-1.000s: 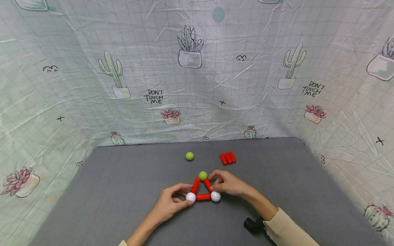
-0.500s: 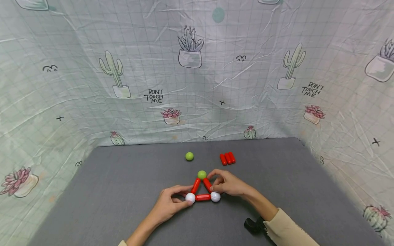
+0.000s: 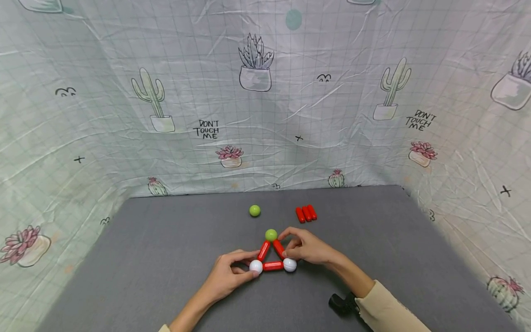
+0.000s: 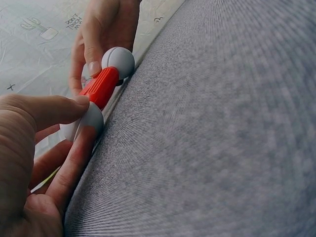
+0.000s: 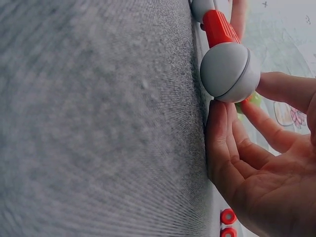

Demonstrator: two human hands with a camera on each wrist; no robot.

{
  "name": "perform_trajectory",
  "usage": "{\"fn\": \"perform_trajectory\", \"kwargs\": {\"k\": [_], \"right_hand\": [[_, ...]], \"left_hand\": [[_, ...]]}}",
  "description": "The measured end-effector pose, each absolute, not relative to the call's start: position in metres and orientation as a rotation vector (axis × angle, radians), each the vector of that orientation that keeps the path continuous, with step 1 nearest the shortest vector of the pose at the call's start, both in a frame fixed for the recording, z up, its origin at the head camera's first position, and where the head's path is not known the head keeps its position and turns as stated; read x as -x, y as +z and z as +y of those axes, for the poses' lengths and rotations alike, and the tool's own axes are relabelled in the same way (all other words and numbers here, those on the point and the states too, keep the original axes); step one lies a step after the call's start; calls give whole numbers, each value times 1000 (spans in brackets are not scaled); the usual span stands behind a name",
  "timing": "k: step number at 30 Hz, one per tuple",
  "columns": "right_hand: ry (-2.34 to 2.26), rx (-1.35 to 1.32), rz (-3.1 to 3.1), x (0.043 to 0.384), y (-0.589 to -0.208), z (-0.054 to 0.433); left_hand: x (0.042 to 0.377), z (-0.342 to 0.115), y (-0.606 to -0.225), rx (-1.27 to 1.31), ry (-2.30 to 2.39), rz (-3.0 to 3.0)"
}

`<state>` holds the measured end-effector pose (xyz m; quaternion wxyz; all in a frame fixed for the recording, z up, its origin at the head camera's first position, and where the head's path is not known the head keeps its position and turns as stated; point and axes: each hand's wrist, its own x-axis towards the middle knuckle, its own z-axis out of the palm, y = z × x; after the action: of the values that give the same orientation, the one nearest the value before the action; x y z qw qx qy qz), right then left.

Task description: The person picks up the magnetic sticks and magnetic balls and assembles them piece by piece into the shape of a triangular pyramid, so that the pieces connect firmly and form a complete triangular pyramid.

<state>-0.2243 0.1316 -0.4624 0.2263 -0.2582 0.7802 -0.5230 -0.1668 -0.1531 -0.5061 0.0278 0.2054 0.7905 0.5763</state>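
A flat triangle lies on the grey cloth, built of three red rods and three balls. Its top corner is a green ball [image 3: 271,235]; the near corners are a left white ball [image 3: 256,266] and a right white ball [image 3: 290,264]. My left hand [image 3: 227,274] pinches the left white ball between thumb and fingers, a fingertip reaching the left red rod [image 3: 263,251]. My right hand [image 3: 309,246] holds the right red rod [image 3: 279,248], thumb near its lower end, index finger beside the green ball. Between the white balls lies the bottom red rod [image 5: 217,27].
Behind the triangle sits a loose green ball [image 3: 255,210]. Three spare red rods [image 3: 306,214] lie side by side at the back right. A black object [image 3: 342,304] is by the right sleeve. A printed curtain [image 3: 265,115] surrounds the grey table [image 3: 186,230].
The triangle's green ball has shifted slightly away from me, with my right index finger moving along beside it. My left hand stays almost still on the left white ball.
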Motion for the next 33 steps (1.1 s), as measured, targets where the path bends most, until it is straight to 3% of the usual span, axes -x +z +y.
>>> {"fn": "perform_trajectory", "kwargs": {"k": [33], "right_hand": [[-1442, 688, 2154, 227, -467, 131]], "left_hand": [[167, -152, -505, -596, 1796, 2440]]}}
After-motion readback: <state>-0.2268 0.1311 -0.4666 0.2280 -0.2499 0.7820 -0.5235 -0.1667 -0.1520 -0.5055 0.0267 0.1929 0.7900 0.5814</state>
